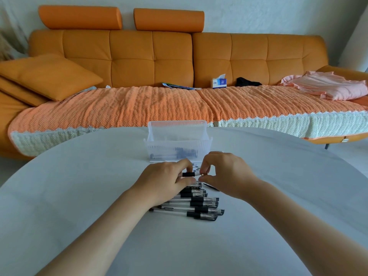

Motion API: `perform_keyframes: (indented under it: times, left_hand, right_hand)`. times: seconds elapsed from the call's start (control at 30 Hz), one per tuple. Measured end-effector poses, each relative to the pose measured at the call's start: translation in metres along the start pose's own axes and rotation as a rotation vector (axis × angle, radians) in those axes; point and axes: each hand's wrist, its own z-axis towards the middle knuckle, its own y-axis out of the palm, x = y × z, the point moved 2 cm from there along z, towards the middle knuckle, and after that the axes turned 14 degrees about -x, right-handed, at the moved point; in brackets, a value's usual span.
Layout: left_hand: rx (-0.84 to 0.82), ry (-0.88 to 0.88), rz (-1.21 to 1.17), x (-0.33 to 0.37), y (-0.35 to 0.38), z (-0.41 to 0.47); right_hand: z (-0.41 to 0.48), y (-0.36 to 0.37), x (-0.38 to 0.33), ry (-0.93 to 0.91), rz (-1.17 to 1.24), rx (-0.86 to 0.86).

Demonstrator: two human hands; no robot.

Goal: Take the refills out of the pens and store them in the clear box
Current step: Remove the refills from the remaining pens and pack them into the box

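Your left hand [165, 184] comes in from the lower left, with its fingers curled round the black grip of one pen [189, 174]. You hold it level above the white table [79, 196]. Just right of it, your right hand [225, 176] pinches the same pen's tip end between thumb and forefinger, where a small brass-coloured point shows. Both hands are gripping this one pen, and their fingertips nearly meet.

Below your hands one pile of pens [201, 205] lies on the table. They are clear barrels with black grips, lying side by side and pointing right. You can count at least seven, but your left hand hides more. One thin dark stick [212, 187] lies alone just right of the pile, under your right wrist.

Beyond your hands stands the one clear box [177, 144], open, with its ribbed lid upright behind it. Dark pieces lie on its bottom, too blurred through the wall to count.

On the orange sofa [151, 60] behind, from left to right, are two stacked cushions [49, 76], two bolsters [79, 16] on top of the backrest, one flat booklet [179, 86], one tissue box [219, 82], one black bundle [248, 82] and one pink cloth [328, 86].
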Motion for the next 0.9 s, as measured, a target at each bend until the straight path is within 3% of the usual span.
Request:
perform_keyframes:
  times: [0.37,0.63,0.77,0.83,0.9]
  left_hand:
    - [0.034,0.000,-0.031,-0.012,-0.008,-0.003]
    - [0.135,-0.206,0.017,-0.049,-0.027,-0.015]
    - [0.293,-0.339,0.104,-0.063,-0.034,-0.020]
    - [0.365,-0.233,0.063,-0.054,-0.031,-0.019]
    - [0.307,-0.066,0.020,-0.036,-0.025,-0.015]
  right_hand:
    - [-0.003,-0.005,0.006,-0.065,0.073,-0.018]
    - [-0.005,-0.011,0.028,0.072,0.102,0.037]
    - [-0.006,-0.011,0.030,0.083,0.099,0.040]
    - [-0.005,-0.011,0.027,0.069,0.109,0.041]
    - [-0.005,-0.010,0.023,0.047,0.129,0.039]
